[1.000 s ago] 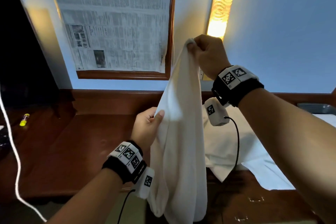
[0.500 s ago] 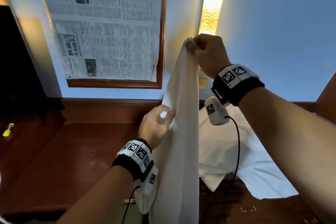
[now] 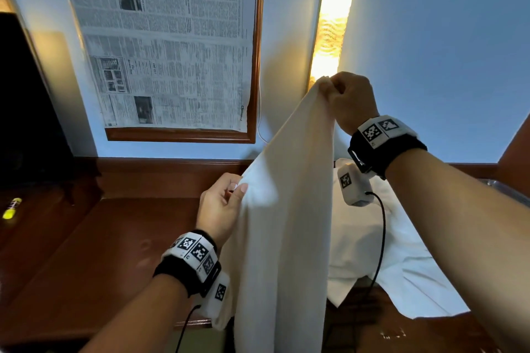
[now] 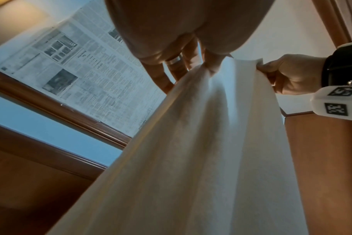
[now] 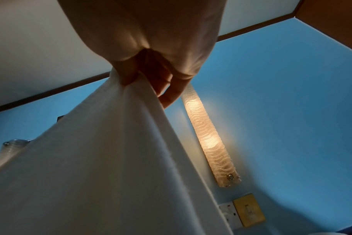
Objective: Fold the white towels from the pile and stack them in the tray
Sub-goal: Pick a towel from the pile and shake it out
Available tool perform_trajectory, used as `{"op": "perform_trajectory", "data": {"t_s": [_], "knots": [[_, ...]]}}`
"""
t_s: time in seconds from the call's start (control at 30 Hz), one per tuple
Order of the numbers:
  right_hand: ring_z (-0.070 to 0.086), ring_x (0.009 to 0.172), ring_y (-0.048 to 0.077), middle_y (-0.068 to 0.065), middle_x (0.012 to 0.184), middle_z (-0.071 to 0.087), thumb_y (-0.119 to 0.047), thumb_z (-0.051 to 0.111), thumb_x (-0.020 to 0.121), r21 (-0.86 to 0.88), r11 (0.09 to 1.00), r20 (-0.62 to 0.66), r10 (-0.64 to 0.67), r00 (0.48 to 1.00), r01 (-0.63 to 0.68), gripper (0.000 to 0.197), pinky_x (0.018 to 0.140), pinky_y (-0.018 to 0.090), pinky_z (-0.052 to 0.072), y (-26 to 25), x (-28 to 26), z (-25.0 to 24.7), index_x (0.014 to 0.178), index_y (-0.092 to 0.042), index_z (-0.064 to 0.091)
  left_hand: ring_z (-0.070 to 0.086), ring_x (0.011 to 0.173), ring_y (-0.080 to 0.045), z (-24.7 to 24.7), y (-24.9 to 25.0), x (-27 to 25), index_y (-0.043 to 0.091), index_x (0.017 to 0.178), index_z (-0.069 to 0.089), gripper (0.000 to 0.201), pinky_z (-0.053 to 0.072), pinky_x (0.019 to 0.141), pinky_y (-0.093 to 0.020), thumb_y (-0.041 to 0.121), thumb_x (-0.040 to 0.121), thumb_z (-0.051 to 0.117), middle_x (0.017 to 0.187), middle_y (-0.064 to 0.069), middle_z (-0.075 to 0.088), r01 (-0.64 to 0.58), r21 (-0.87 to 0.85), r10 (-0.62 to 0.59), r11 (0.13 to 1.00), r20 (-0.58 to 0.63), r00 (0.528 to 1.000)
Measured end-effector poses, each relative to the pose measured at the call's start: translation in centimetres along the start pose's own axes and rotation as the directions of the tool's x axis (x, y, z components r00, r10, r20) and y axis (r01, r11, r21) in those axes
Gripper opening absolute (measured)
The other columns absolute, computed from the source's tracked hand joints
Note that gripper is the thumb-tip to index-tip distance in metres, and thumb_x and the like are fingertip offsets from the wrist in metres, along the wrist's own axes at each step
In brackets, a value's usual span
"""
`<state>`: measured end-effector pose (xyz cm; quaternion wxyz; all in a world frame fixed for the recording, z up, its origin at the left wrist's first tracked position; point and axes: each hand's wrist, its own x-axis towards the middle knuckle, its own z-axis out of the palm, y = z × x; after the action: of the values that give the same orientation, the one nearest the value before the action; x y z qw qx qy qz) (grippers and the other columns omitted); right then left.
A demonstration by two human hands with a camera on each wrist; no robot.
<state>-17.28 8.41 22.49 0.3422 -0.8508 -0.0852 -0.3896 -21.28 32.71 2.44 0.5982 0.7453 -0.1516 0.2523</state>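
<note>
While right hand [image 3: 351,100] pinches towel [image 3: 284,223] corner high, left hand [image 3: 220,209] pinches edge.

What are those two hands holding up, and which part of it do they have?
One white towel. The right hand pinches its top corner, raised high; the left hand pinches its edge lower down.

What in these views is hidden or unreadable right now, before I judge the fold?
- Towel: its lower end runs off the bottom edge of the head view.
- Pile of towels: partly covered by the held towel and the right arm.
- Tray: only a grey rim sliver shows behind the right arm; contents unseen.
- Left hand: left wrist view is blurred; pinch fingertips buried in cloth.
- Newspaper: small print unreadable.
</note>
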Motion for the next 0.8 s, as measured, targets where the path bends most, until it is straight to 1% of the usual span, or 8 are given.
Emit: {"op": "perform_trajectory", "data": {"t_s": [0.1, 0.2, 0.33, 0.47, 0.57, 0.67, 0.73, 0.8], "knots": [[0.062, 0.080, 0.030, 0.010, 0.079, 0.067, -0.031, 0.056, 0.098, -0.001, 1.000, 0.005, 0.005, 1.000, -0.005, 0.032, 0.079, 0.048, 0.052, 0.2, -0.2, 0.4, 0.088, -0.004, 0.069, 0.058, 0.068, -0.003, -0.2, -0.7, -0.4, 0.039, 0.089, 0.059, 0.004, 0.044, 0.067, -0.025, 0.038, 0.091, 0.056, 0.073, 0.020, 0.065, -0.012, 0.129, 0.010, 0.992, 0.010, 1.000], [0.062, 0.082, 0.030, 0.011, 0.084, 0.069, -0.029, 0.056, 0.098, -0.002, 1.000, 0.023, -0.011, 1.000, 0.011, 0.029, 0.080, 0.047, 0.052, 0.1, -0.4, 0.8, 0.093, -0.004, 0.070, 0.065, 0.078, -0.010, -0.3, -2.1, -0.6, 0.038, 0.112, 0.061, 0.018, 0.049, 0.073, -0.030, 0.040, 0.095, 0.056, 0.079, 0.008, 0.070, 0.016, 0.180, -0.023, 0.983, 0.039, 0.999], [0.062, 0.083, 0.028, 0.008, 0.085, 0.068, -0.028, 0.056, 0.098, -0.019, 1.000, 0.079, -0.018, 0.997, 0.020, 0.028, 0.078, 0.042, 0.053, 0.6, -0.9, 1.2, 0.094, -0.005, 0.071, 0.059, 0.073, -0.029, -1.1, -2.7, -0.2, 0.012, 0.080, 0.063, 0.048, 0.047, 0.069, -0.042, 0.054, 0.089, 0.041, 0.070, -0.008, 0.063, 0.002, 0.282, -0.026, 0.959, 0.080, 0.996], [0.059, 0.086, 0.019, -0.002, 0.089, 0.064, -0.026, 0.058, 0.098, -0.009, 1.000, 0.198, 0.027, 0.980, -0.026, 0.017, 0.082, 0.033, 0.050, 1.1, -1.8, 1.3, 0.098, -0.014, 0.070, 0.056, 0.071, -0.021, -2.3, -1.1, 2.0, 0.026, 0.073, 0.057, 0.026, 0.035, 0.061, -0.029, 0.042, 0.091, 0.047, 0.069, 0.006, 0.060, 0.035, 0.302, -0.076, 0.953, 0.128, 0.989], [0.060, 0.094, 0.017, -0.002, 0.097, 0.065, -0.021, 0.063, 0.096, 0.033, 0.999, 0.432, 0.003, 0.902, -0.019, 0.007, 0.087, 0.033, 0.050, -0.3, -3.7, 2.2, 0.098, -0.022, 0.069, 0.051, 0.070, -0.019, -2.4, 0.3, 3.9, 0.030, 0.068, 0.051, 0.029, 0.033, 0.067, -0.030, 0.030, 0.096, 0.055, 0.066, 0.011, 0.054, -0.014, 0.343, -0.054, 0.939, 0.188, 0.981], [0.059, 0.107, 0.012, -0.003, 0.125, 0.063, -0.020, 0.072, 0.089, 0.009, 0.996, 0.700, -0.072, 0.711, 0.092, 0.009, 0.097, 0.028, 0.045, -1.7, -7.2, 4.9, 0.098, -0.021, 0.072, 0.054, 0.073, -0.020, -1.9, 2.4, 5.0, 0.027, 0.072, 0.056, 0.024, 0.038, 0.070, -0.032, 0.031, 0.096, 0.058, 0.067, 0.009, 0.057, -0.073, 0.330, -0.020, 0.941, 0.270, 0.963], [0.057, 0.087, 0.009, -0.003, 0.110, 0.066, -0.016, 0.073, 0.085, -0.011, 0.983, 0.780, -0.105, 0.616, 0.182, 0.010, 0.084, 0.022, 0.040, -2.1, -9.4, 6.9, 0.095, -0.015, 0.074, 0.066, 0.083, -0.018, -2.0, 3.4, 5.3, 0.024, 0.082, 0.068, 0.020, 0.047, 0.078, -0.031, 0.040, 0.093, 0.061, 0.080, 0.006, 0.071, -0.094, 0.244, 0.009, 0.965, 0.328, 0.945], [0.052, 0.074, 0.012, -0.004, 0.085, 0.063, -0.014, 0.073, 0.083, -0.026, 0.977, 0.756, -0.120, 0.643, 0.213, 0.012, 0.077, 0.023, 0.038, -2.6, -10.5, 7.9, 0.095, -0.011, 0.075, 0.069, 0.085, -0.012, -2.8, 4.0, 5.2, 0.026, 0.087, 0.072, 0.021, 0.052, 0.081, -0.030, 0.045, 0.090, 0.063, 0.084, 0.011, 0.075, -0.098, 0.168, 0.040, 0.981, 0.322, 0.946]]}}
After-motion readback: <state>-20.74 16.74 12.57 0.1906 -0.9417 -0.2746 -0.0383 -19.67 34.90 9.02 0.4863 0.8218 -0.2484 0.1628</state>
